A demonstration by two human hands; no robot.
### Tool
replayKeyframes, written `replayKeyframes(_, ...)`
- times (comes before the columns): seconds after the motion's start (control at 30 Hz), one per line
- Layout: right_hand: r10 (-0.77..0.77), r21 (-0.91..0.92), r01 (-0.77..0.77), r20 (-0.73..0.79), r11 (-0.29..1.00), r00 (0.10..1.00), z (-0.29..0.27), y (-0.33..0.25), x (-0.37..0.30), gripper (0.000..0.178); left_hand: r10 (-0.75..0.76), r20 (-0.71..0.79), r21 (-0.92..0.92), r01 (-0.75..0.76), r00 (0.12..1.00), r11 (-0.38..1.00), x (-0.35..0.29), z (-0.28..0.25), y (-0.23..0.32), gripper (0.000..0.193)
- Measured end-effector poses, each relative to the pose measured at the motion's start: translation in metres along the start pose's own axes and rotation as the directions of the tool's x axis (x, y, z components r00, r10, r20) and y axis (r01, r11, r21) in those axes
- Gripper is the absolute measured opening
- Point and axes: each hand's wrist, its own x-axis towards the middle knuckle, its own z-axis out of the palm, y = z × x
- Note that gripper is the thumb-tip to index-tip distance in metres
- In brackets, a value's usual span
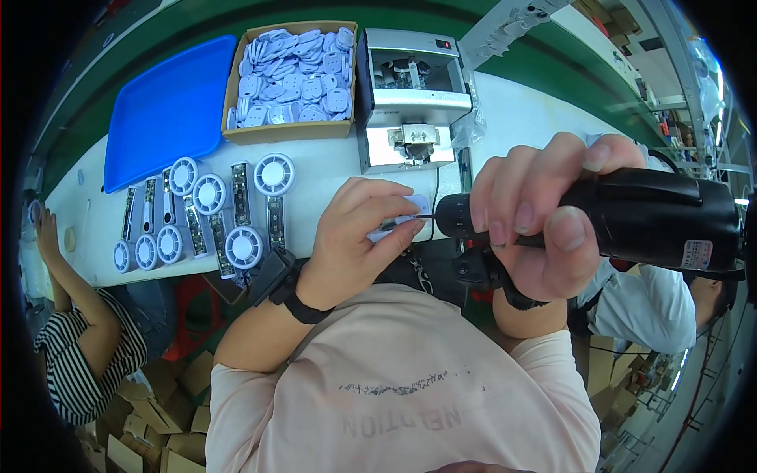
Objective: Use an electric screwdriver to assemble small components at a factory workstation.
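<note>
My left hand (359, 232) pinches a small pale lilac plastic part (402, 221) just above the near edge of the white table (520, 118). My right hand (540, 217) grips a black electric screwdriver (654, 217) held sideways, its thin bit touching the part's right side. A black wristband sits on my left wrist. Left of my hands lie several white handheld fan halves (209, 213) with round grilles, set in rows on the table.
A cardboard box (288, 130) full of lilac plastic pieces stands at the back, a blue tray (169, 106) to its left, a grey metal machine (410, 98) to its right. A person in a striped top (79, 363) sits at the left; another in white (646, 303) is at the right.
</note>
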Motion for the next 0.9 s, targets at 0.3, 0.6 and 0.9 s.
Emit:
replayKeyframes(0.3, 0.013, -0.003, -0.013, -0.009, 1.0, 1.0, 0.001, 0.006, -0.003, 0.041, 0.007, 0.009, 0.011, -0.007, 1.0, 1.0, -0.001, -0.001, -0.001, 0.021)
replayKeyframes(0.6, 0.02, -0.022, -0.021, -0.008, 1.0, 1.0, 0.002, 0.006, -0.001, 0.041, 0.019, 0.039, 0.026, -0.02, 0.999, 0.999, 0.002, -0.005, 0.0, 0.028)
replayKeyframes(0.9, 0.032, -0.016, -0.033, -0.032, 0.999, 0.999, 0.003, 0.0, 0.001, 0.041, 0.047, 0.034, 0.018, -0.048, 0.998, 0.999, -0.002, -0.004, -0.005, 0.037)
